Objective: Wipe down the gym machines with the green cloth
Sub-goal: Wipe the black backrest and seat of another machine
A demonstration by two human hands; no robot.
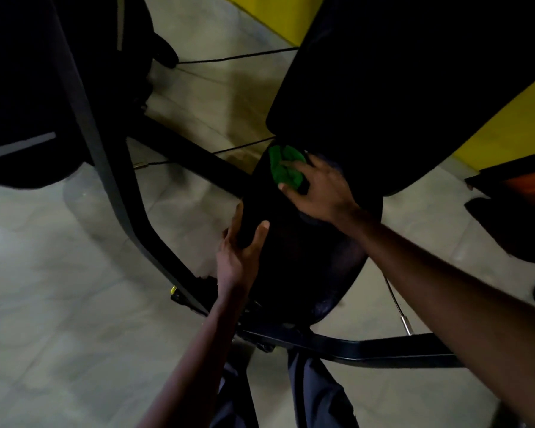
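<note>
The right hand (pixel 318 186) holds the bunched green cloth (pixel 286 171) between its thumb and bent fingers. It presses the cloth onto the far end of the black seat pad (pixel 306 248), just under the back pad (pixel 383 88), probably to reach the seam where sweat collects. The left hand (pixel 235 254) clasps the seat pad's left edge, thumb on top, apparently to steady it against the rubbing.

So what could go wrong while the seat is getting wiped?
1. The cloth is bunched up in the right hand, right where the seat meets the backrest. It might slip in there, or fingers could get pinched.
2. A thin cable hangs beside the seat, so an arm might snag it.
3. It is dark, so dirty spots may get missed.
</note>
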